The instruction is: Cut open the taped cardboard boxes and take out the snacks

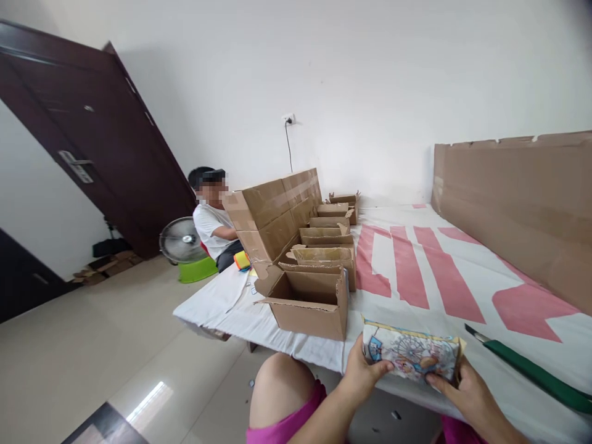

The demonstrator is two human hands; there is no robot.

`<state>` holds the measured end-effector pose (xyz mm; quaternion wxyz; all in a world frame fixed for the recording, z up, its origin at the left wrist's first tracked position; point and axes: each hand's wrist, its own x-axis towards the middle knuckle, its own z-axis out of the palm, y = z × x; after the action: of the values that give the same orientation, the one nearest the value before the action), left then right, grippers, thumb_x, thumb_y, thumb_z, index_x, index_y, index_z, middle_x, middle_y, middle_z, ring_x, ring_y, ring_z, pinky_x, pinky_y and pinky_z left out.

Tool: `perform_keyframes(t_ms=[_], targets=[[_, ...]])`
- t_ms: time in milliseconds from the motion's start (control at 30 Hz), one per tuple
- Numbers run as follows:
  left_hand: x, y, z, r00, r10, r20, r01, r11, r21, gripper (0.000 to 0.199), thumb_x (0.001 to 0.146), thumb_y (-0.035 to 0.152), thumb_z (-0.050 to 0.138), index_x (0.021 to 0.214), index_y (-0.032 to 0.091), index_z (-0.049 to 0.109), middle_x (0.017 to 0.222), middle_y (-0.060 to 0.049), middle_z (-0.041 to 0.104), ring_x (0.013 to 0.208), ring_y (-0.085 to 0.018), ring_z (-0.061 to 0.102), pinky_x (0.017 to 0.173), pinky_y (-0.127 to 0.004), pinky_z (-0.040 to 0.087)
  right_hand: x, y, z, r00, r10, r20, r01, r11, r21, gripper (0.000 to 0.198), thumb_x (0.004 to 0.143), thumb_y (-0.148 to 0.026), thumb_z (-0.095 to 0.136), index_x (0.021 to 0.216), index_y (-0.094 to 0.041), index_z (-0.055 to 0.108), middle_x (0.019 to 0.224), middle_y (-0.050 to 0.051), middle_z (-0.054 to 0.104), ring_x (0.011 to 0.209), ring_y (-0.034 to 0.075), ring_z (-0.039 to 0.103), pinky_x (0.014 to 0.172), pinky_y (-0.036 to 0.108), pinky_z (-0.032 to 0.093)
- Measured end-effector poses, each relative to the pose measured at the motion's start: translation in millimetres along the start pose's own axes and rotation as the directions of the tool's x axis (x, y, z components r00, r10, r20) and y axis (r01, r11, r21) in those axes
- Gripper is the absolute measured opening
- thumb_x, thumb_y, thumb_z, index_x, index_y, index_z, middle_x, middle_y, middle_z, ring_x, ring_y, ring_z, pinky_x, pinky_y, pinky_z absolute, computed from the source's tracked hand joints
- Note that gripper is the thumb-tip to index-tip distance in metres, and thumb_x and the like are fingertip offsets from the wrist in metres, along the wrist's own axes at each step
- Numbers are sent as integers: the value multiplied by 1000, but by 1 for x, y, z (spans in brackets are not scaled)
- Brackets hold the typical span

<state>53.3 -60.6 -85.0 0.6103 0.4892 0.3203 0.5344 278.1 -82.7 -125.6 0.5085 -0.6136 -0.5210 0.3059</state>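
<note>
Though probably light and soft-sided, looks firm enough to grip by both ends: holding the printed pouch (413,353) over the near edge of the worktop (215,303), pinched between fingers and thumbs of left hand (363,371) and right hand (472,388).

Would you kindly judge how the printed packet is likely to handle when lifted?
The printed packet looks fairly firm, spanning straight between the left hand and right hand. Its uneven edges suggest a covering that may give when squeezed. Its boxy shape seems unlikely to roll.
</note>
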Motion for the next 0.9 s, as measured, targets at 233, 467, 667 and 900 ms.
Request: perform_keyframes(t_ms=[233,467,667,900], targets=[[2,1,-4,1000,-14,-8,14,1000,-22,71,50,37,91,111,17,60,110,-13,71,101,-28,66,91,-37,49,-5,-9,-3,992,-53,113,47,997,54,65,55,-45,78,111,-16,61,106,15,73,99,34,68,87,41,55],[1,8,-10,997,-49,-52,48,999,-24,65,52,41,88,107,17,64,100,-11,74,95,-27,68,87,-34,50,-6,-20,-4,881,-189,433,125,977,172,52,69,-40,76,114,-18,66,117,14,69,105,34,65,93,45,52],[-2,22,-10,997,-57,-43,59,997,50,48,48,31,90,89,14,69,87,-8,75,82,-23,68,76,-29,51,-9,-28,1,922,-209,327,160,972,172,52,71,-42,74,115,-17,66,120,15,67,112,33,61,98,45,48],[-17,68,-31,1000,-21,6,18,934,357,32,46,24,88,72,15,70,72,-3,73,67,-19,65,65,-27,52,-16,-46,-1,854,-132,503,106,991,80,31,68,-36,72,94,-18,70,90,5,73,86,25,66,79,33,54]])
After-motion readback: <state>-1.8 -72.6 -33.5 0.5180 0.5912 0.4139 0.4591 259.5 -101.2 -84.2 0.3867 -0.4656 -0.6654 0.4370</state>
